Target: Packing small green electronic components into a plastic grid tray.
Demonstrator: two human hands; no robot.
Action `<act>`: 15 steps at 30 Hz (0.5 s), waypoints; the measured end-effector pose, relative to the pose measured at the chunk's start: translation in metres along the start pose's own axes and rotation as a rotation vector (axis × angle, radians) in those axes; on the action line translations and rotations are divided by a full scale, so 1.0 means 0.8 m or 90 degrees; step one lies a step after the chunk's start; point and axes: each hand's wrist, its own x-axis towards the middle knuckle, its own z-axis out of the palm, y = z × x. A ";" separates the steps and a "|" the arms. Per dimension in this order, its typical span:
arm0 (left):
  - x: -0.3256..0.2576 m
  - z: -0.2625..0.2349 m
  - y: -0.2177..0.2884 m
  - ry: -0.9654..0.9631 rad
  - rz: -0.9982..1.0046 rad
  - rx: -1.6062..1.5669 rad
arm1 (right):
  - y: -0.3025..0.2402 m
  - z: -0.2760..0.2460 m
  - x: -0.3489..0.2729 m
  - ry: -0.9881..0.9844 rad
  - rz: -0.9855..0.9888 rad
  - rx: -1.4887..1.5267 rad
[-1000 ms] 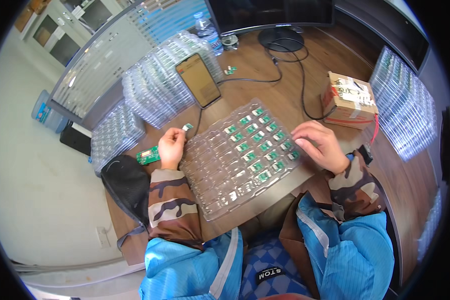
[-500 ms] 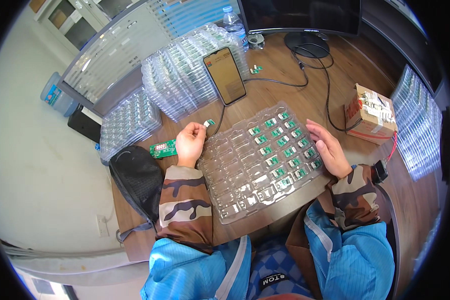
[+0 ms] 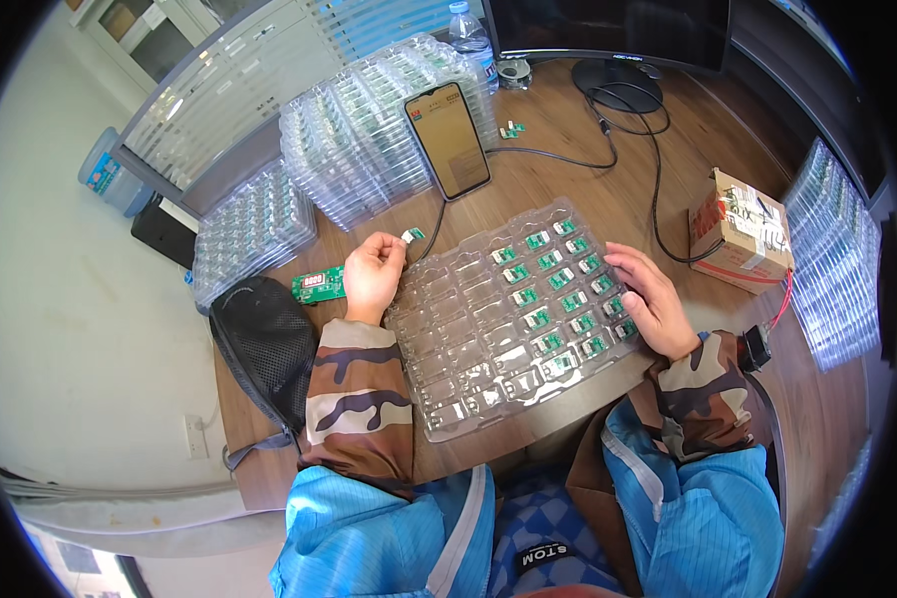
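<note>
The left hand (image 3: pixel 372 277) is resting on the wooden table (image 3: pixel 578 169) just off the left edge of the clear plastic tray (image 3: pixel 468 344), its fingers closed and pinching a small green circuit board (image 3: pixel 412 235) between thumb and fingertips. The little board is sticking out past the fingertips, its long axis pointing up and to the right, toward the far side of the table and the phone (image 3: pixel 448 140) lying face up there.

The right hand (image 3: pixel 648 299) is lying flat over the right end of the tray, fingers spread loosely and gripping nothing, the fingertips touching the pockets that are filled with small green boards. The tray is lying with its long axis running from the near left toward the far right of the table; the filled pockets are sitting in its far right half, and the pockets nearer the left hand are showing bare plastic.

A larger green board with a red display (image 3: pixel 318 285) is lying flat on the table just left of the left hand, its long axis roughly parallel to the table's near edge. A black mesh bag (image 3: pixel 264 344) is hanging at the near left corner. Stacks of clear trays (image 3: pixel 369 130) are standing along the far left, and a cardboard box (image 3: pixel 743 231) is sitting near the right edge.
</note>
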 end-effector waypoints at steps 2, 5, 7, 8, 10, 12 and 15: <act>-0.001 0.000 -0.001 0.000 0.000 -0.007 | 0.001 0.000 0.001 -0.003 0.000 0.010; -0.001 -0.001 0.001 0.000 0.003 -0.008 | 0.000 0.000 0.001 -0.005 0.000 0.019; -0.001 -0.001 0.001 0.001 0.006 -0.001 | -0.001 0.000 0.001 -0.005 -0.002 0.019; -0.001 -0.001 0.000 0.003 0.006 0.002 | -0.002 0.001 0.001 -0.006 -0.003 0.018; -0.001 -0.001 -0.001 0.004 0.007 0.005 | -0.003 0.000 0.000 -0.007 -0.004 0.017; -0.002 -0.001 -0.001 -0.001 0.004 -0.010 | -0.005 0.000 -0.001 -0.014 -0.004 0.016; -0.001 -0.001 -0.005 -0.001 0.005 -0.013 | -0.003 -0.001 -0.001 -0.019 0.005 0.015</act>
